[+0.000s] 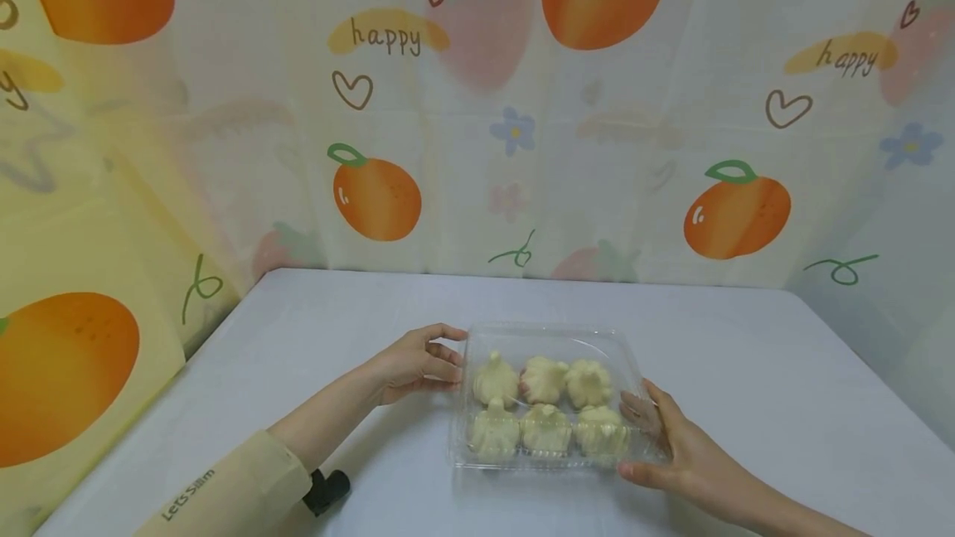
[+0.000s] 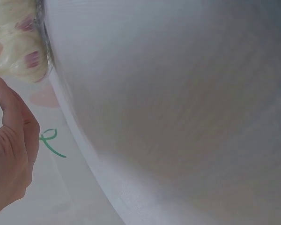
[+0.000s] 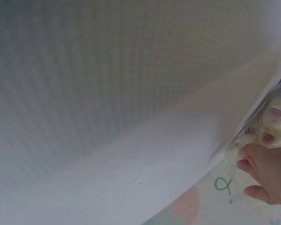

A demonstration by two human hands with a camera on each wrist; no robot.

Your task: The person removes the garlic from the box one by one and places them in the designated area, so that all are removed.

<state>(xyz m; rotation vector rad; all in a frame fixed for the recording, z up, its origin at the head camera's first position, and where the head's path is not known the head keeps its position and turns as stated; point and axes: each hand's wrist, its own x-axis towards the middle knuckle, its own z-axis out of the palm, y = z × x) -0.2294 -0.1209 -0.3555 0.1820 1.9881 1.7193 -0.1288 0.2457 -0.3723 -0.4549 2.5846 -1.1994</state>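
A clear plastic clamshell box [image 1: 552,336] with its lid down sits in front of me, right of centre. Inside, in two rows, are several pale garlic bulbs [image 1: 544,379], some with purple streaks in the wrist views. My left hand [image 1: 418,365] holds the box's left side with its fingertips. On the right, my right hand [image 1: 690,458] grips the box, thumb at the near corner and fingers along the side, partly seen through the plastic. Each wrist view catches only an edge of the box with bulbs [image 2: 23,56] beside the hand.
A white-covered table [image 1: 358,305] spreads under the box. Behind it and at the left hangs a curtain [image 1: 448,131] printed with oranges, strawberries and hearts. A black wrist device [image 1: 327,491] shows by my left sleeve [image 1: 231,487].
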